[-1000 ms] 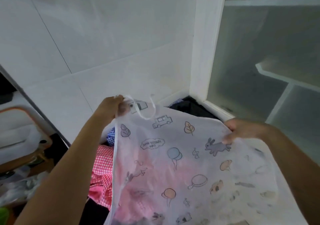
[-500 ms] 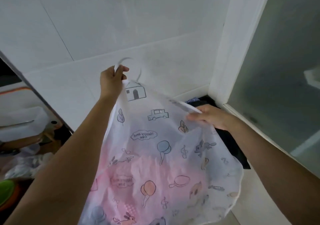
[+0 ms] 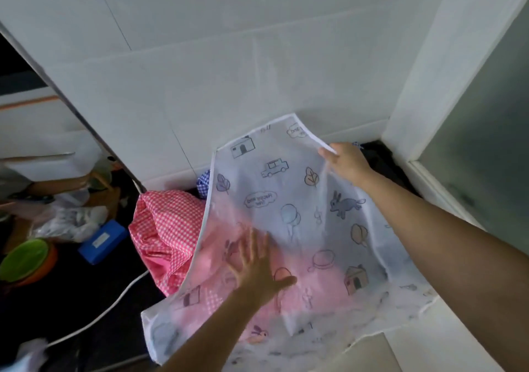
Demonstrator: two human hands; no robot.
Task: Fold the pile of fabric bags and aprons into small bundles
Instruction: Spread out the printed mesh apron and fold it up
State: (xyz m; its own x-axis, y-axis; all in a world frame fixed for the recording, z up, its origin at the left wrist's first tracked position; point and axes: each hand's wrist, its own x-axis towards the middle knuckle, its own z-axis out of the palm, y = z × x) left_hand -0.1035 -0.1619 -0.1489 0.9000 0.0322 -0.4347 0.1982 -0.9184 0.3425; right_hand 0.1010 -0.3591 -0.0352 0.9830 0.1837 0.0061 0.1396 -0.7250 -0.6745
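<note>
At the far left edge, one green bowl (image 3: 24,260) sits nested in one orange bowl (image 3: 45,270), both cut off by the frame. Beside them are a crumpled clear bag (image 3: 71,222), whose contents are hard to make out, and one blue box (image 3: 103,241). One white cable (image 3: 108,308) crosses the dark worktop (image 3: 71,328) toward the pile. One pink checked cloth (image 3: 166,228) lies there, partly covered, and only a corner of one blue checked cloth (image 3: 204,181) shows. One sheer printed apron (image 3: 286,188) drapes over them, its lower hem blurred. Two hands work it. The left hand (image 3: 257,268) lies flat on the apron's middle, fingers straight and spread, smeared by motion. The right hand (image 3: 346,162) pinches the top edge and holds that corner raised, its fingers partly hidden behind the cloth. One dark cloth (image 3: 380,159) peeks out behind it. A white tiled wall (image 3: 229,56) stands behind, and a frosted glass panel (image 3: 486,142) closes the right.
</note>
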